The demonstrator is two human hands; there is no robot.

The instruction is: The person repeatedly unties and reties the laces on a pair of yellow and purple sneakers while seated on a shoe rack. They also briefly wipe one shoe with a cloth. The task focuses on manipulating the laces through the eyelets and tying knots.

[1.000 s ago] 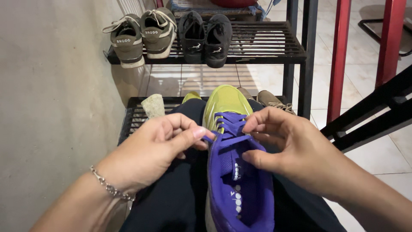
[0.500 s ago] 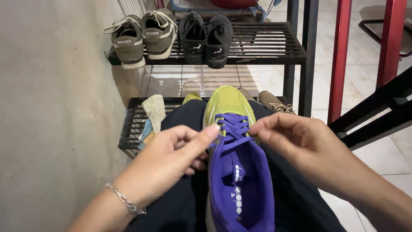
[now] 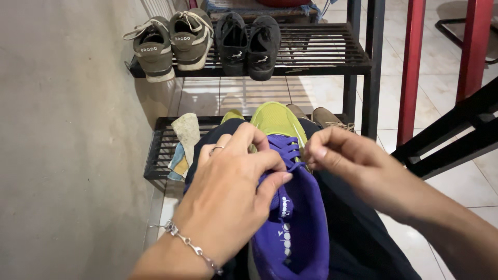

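Head view: left hand (image 3: pixel 228 192) and right hand (image 3: pixel 358 166) each pinch the purple lace (image 3: pixel 287 150) of the purple-and-green shoe (image 3: pixel 290 218), laced only near the toe, upper eyelets unthreaded.

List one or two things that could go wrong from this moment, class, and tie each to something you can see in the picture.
1. The purple lace is pinched only at the fingertips of the left hand and right hand; it might slip free and loosen.
2. The purple and yellow-green shoe rests on the dark trousers on the lap with nothing bracing it, so a hard tug could tip it towards the floor.
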